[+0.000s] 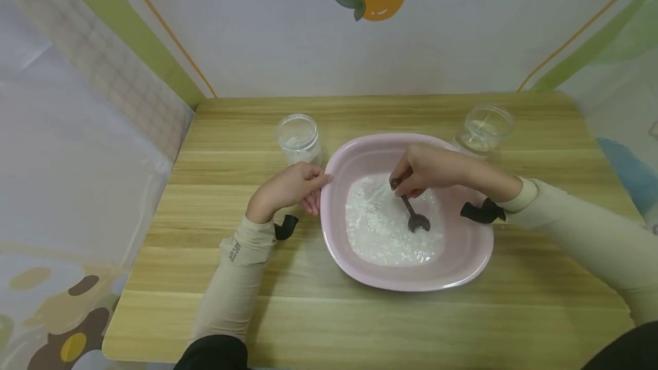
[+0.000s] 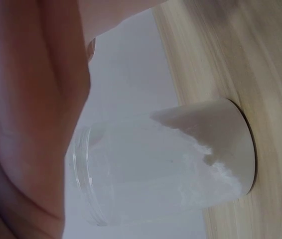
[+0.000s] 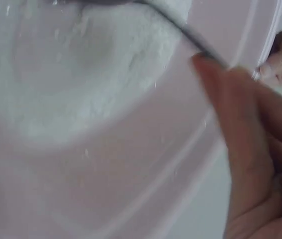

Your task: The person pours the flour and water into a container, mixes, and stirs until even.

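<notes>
A pink basin (image 1: 343, 256) holds white powder partly mixed with liquid (image 1: 380, 238). My right hand (image 1: 429, 170) reaches over the basin and pinches the handle of a dark brown spoon (image 1: 418, 222), whose bowl is down in the white mixture. In the right wrist view the spoon's handle (image 3: 173, 22) slants from the fingertips toward the mixture. On the basin's left side my left hand (image 1: 288, 187) grips the rim, thumb on top and fingers against the outside. Just beyond that hand stands a clear jar (image 1: 299, 136), part filled with white powder (image 2: 215, 149).
A second clear container (image 1: 483, 130) with clear contents stands behind the basin at the right, partly hidden by its rim. Everything rests on a wooden table (image 1: 205, 278). A white wall (image 1: 288, 33) with a printed orange fruit rises along the back edge.
</notes>
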### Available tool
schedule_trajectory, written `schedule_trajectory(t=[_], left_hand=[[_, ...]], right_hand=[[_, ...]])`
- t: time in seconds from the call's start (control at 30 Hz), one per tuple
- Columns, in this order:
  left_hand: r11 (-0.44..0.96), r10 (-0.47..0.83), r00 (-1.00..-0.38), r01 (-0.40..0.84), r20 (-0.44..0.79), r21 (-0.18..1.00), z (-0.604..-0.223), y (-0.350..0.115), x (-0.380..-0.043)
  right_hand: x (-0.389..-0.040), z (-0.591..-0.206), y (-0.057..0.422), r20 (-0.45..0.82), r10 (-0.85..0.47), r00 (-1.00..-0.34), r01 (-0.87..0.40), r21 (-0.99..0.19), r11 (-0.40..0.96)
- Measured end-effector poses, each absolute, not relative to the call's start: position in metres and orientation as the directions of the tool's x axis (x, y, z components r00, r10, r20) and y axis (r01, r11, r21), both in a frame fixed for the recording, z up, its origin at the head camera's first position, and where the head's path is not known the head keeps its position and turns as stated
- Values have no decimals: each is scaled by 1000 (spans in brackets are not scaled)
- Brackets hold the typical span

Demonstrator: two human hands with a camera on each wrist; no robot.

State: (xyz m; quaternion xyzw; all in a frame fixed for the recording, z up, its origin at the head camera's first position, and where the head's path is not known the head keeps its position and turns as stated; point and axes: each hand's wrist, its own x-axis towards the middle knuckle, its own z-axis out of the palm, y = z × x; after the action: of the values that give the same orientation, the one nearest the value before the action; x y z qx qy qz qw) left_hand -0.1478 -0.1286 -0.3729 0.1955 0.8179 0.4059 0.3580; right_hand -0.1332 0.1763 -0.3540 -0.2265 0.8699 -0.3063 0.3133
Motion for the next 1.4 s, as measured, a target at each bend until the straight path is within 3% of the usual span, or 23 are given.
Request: schedule_trajectory(t=[0.1,0.23,0.4,0.6,0.77,0.87,1.0,1.13,1.23,1.4], left_hand=[[594,608,-669,27,-427,804,-372,-129,-148],[594,610,-667,28,-427,804,-373,-129,-148],[596,609,-666,25,-431,803,-375,-128,-148],[597,609,-665,27,-431,802,-377,-128,-149],[595,612,-663,28,-430,804,-377,-129,-148],[591,616,-663,31,-426,806,-376,-130,-149],[590,615,-662,26,-429,807,-376,-131,-149],[591,615,-662,27,-429,806,-376,-132,-149],[592,616,-662,33,-426,805,-375,-132,-149],[595,614,-665,36,-425,803,-375,-130,-150]], right_hand=[[-131,-359,170,-368,-615,-697,-206,-720,663],[-133,-361,165,-303,-557,-773,-195,-723,663],[-139,-359,166,-168,-465,-869,-252,-659,709],[-145,-354,174,-75,-423,-903,-321,-536,781],[-145,-349,180,-126,-434,-892,-336,-458,823],[-143,-348,180,-222,-461,-859,-325,-457,828],[-138,-351,176,-345,-520,-781,-267,-568,779],[-134,-361,166,-339,-585,-737,-204,-714,670],[-132,-368,159,-298,-583,-756,-169,-771,614],[-134,-375,155,-198,-499,-844,-159,-796,585]])
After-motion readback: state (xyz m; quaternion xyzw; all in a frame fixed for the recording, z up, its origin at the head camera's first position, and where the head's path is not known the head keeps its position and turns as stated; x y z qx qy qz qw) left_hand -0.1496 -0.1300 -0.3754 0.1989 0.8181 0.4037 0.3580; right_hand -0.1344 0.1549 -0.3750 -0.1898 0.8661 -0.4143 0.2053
